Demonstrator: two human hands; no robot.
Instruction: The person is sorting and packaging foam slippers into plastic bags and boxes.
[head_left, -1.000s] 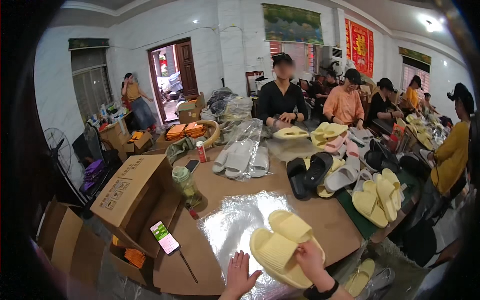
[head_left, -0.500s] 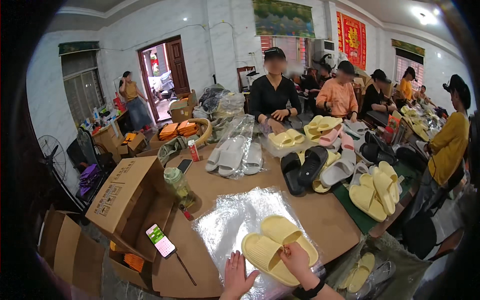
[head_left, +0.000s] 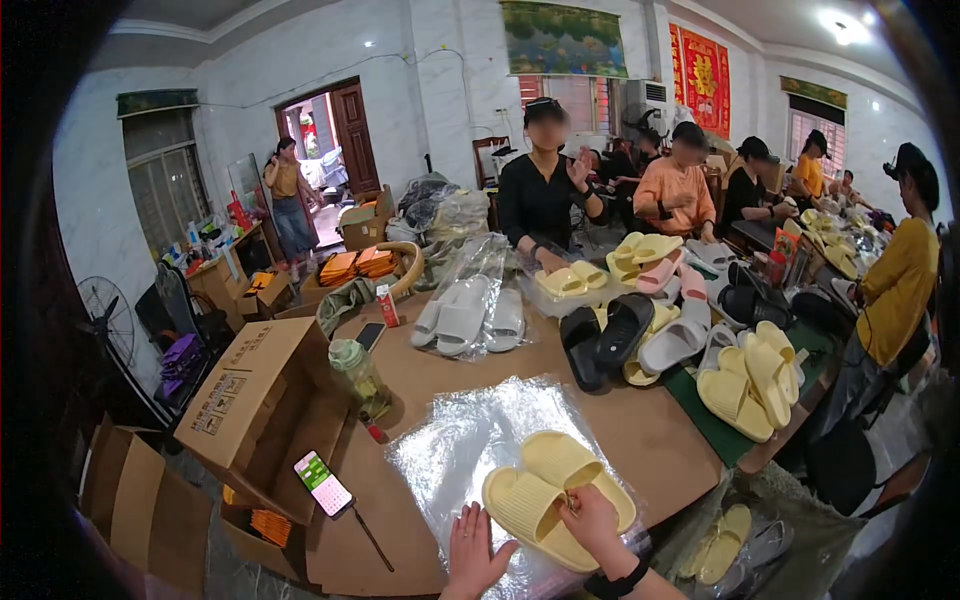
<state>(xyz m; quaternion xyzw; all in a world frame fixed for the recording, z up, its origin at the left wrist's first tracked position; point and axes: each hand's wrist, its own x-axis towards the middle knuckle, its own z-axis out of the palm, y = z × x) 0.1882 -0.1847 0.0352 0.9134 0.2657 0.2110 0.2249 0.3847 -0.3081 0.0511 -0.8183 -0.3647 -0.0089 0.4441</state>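
Note:
A pair of pale yellow slippers [head_left: 528,500] with ribbed straps lies side by side over a stack of clear plastic bags [head_left: 440,450]. My right hand [head_left: 588,522] is closed in a pinch at the inner edge of a strap, where the two slippers meet. The exact grip of its fingertips is partly hidden. My left hand [head_left: 474,552] rests flat on the plastic, fingers stretched out, just left of the slippers and holding nothing. On my right wrist there is a dark band [head_left: 622,580].
An open cardboard box [head_left: 262,385], a phone [head_left: 324,484] and a green-lidded bottle [head_left: 358,376] stand to the left. Bagged white slippers [head_left: 466,314] lie ahead; black slippers [head_left: 622,330] and more yellow ones [head_left: 738,395] are piled right. Co-workers sit across the table.
My hands and the yellow slippers stay in place. Across the table, the person in black has raised one hand. By the doorway, another person has moved a little to the right.

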